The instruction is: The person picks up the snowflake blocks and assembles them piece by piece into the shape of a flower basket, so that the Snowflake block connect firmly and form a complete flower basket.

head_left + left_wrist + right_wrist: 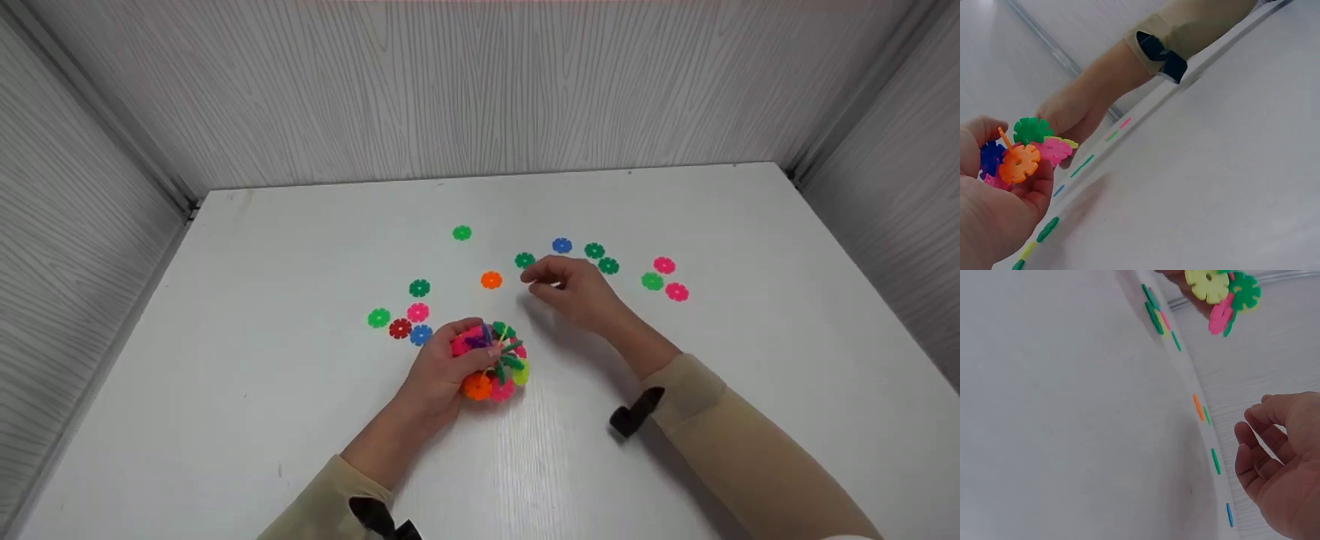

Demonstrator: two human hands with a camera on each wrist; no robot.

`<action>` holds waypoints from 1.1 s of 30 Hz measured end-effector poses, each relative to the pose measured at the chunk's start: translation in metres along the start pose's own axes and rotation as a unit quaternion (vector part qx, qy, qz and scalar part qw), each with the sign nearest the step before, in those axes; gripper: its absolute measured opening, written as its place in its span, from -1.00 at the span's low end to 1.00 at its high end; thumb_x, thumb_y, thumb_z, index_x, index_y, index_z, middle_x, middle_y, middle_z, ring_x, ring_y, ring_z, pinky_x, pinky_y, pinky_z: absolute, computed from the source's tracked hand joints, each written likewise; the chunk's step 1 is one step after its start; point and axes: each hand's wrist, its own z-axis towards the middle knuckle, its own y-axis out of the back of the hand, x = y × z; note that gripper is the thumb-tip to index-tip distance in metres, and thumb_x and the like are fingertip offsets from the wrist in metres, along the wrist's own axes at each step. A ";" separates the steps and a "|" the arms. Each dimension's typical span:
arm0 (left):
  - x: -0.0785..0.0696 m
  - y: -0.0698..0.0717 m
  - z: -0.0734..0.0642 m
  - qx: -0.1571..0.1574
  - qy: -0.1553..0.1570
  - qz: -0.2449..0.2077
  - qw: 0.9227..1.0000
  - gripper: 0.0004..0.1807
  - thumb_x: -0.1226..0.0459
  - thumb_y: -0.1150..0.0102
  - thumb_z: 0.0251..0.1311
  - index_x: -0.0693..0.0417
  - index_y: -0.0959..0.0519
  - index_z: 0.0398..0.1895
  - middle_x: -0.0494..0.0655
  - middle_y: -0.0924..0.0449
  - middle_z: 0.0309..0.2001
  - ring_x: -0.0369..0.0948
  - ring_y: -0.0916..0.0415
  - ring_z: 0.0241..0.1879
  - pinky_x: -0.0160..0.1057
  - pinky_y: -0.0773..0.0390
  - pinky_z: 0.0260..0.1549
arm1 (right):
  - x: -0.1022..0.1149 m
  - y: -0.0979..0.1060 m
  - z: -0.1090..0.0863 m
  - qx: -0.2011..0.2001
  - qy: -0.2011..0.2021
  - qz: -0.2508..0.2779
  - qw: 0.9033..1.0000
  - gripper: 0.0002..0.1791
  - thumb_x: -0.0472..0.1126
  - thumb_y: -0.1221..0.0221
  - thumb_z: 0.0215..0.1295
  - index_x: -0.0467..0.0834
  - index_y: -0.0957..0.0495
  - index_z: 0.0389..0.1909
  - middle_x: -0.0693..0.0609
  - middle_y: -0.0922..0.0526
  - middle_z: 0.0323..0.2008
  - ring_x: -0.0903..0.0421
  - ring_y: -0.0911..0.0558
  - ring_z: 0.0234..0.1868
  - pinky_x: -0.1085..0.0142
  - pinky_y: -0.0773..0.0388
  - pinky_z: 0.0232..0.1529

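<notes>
My left hand [439, 364] grips a cluster of interlocked plastic flower discs [513, 361] in pink, orange, green, yellow and purple. In the left wrist view the thumb and fingers curl round the cluster [1019, 164], which includes an orange disc and a dark blue one. My right hand [576, 294] hovers over the table, its fingers loosely bent. Nothing shows between those fingers in the right wrist view, where the hand [1292, 461] is seen from the palm side. Nearest to its fingertips are a dark green disc [525, 260] and an orange disc [491, 280].
Loose discs lie flat on the white table [262, 375]. On the left is a group with a red disc [400, 328]; a light green disc [462, 233] lies farther back. Beyond the right hand are a blue disc [562, 245] and several others. Panels enclose the table's back and sides.
</notes>
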 end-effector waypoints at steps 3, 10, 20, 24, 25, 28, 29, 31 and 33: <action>0.003 0.000 0.000 0.021 -0.001 0.018 1.000 -0.21 0.32 -0.50 0.25 0.10 -0.34 0.51 0.09 -0.43 0.38 0.03 -0.37 0.42 -0.09 -0.66 0.17 | 0.000 -0.008 0.020 0.018 -0.035 -0.013 0.999 -0.68 -0.20 -0.28 0.51 -0.02 -0.69 0.21 0.07 -0.70 0.15 0.01 -0.63 0.10 0.20 -0.71 0.03; 0.005 -0.003 0.000 0.043 -0.006 0.032 0.999 -0.16 0.29 -0.53 0.22 0.02 -0.35 0.55 0.05 -0.42 0.39 0.03 -0.31 0.45 -0.07 -0.67 0.15 | -0.003 -0.022 0.045 0.041 -0.066 -0.069 0.995 -0.57 -0.12 -0.33 0.48 0.11 -0.65 0.33 0.12 -0.61 0.30 0.01 -0.58 0.14 0.23 -0.65 0.14; 0.004 -0.003 0.000 0.039 -0.003 0.052 0.998 -0.20 0.30 -0.55 0.16 0.00 -0.39 0.47 0.06 -0.46 0.34 0.04 -0.36 0.41 -0.06 -0.69 0.12 | -0.006 -0.019 0.048 0.083 -0.038 -0.097 0.991 -0.60 -0.14 -0.39 0.44 0.15 -0.68 0.25 0.12 -0.64 0.19 0.01 -0.55 0.15 0.22 -0.63 0.16; 0.004 -0.002 -0.001 0.035 -0.006 0.083 0.996 -0.15 0.27 -0.59 0.11 -0.04 -0.39 0.47 0.03 -0.48 0.32 0.02 -0.37 0.40 -0.06 -0.71 0.08 | -0.012 -0.011 0.032 0.085 -0.019 -0.094 0.992 -0.68 -0.13 -0.44 0.38 0.08 -0.74 0.12 0.08 -0.68 0.00 0.01 -0.57 0.02 0.23 -0.63 0.06; 0.004 -0.001 -0.001 0.035 -0.009 0.090 0.995 -0.15 0.26 -0.60 0.10 -0.05 -0.39 0.47 0.02 -0.48 0.32 0.02 -0.38 0.39 -0.07 -0.71 0.08 | -0.014 -0.009 0.026 0.082 -0.015 -0.090 0.992 -0.72 -0.14 -0.44 0.38 0.07 -0.75 0.08 0.08 -0.68 -0.04 0.01 -0.58 -0.01 0.23 -0.64 0.04; 0.005 0.000 -0.002 0.041 -0.022 0.104 0.994 -0.17 0.25 -0.60 0.10 -0.08 -0.42 0.47 -0.01 -0.49 0.32 0.00 -0.38 0.39 -0.07 -0.71 0.08 | -0.014 -0.002 0.007 0.072 -0.010 -0.064 0.995 -0.81 -0.16 -0.40 0.42 0.05 -0.77 0.00 0.08 -0.71 -0.11 0.01 -0.62 -0.08 0.23 -0.67 -0.06; 0.005 0.001 -0.003 0.043 -0.027 0.110 0.993 -0.17 0.25 -0.59 0.11 -0.09 -0.43 0.47 -0.01 -0.48 0.33 0.00 -0.38 0.40 -0.08 -0.71 0.09 | -0.014 0.000 0.000 0.069 -0.007 -0.051 0.996 -0.83 -0.17 -0.38 0.43 0.03 -0.77 -0.01 0.07 -0.72 -0.13 0.01 -0.64 -0.10 0.23 -0.68 -0.08; 0.005 0.001 -0.004 0.045 -0.034 0.120 0.991 -0.18 0.25 -0.59 0.11 -0.14 -0.44 0.47 -0.03 -0.47 0.35 -0.01 -0.36 0.41 -0.08 -0.70 0.10 | -0.010 0.006 -0.014 0.066 -0.002 -0.020 0.998 -0.81 -0.17 -0.35 0.46 -0.01 -0.76 0.03 0.06 -0.72 -0.15 -0.01 -0.67 -0.15 0.21 -0.70 -0.13; 0.006 0.001 -0.005 0.045 -0.036 0.132 0.990 -0.18 0.23 -0.60 0.10 -0.18 -0.46 0.46 -0.04 -0.47 0.35 -0.01 -0.35 0.41 -0.08 -0.70 0.09 | -0.003 0.011 -0.028 0.064 0.015 0.018 0.998 -0.79 -0.17 -0.34 0.47 -0.05 -0.75 0.06 0.03 -0.74 -0.16 -0.04 -0.70 -0.19 0.20 -0.72 -0.14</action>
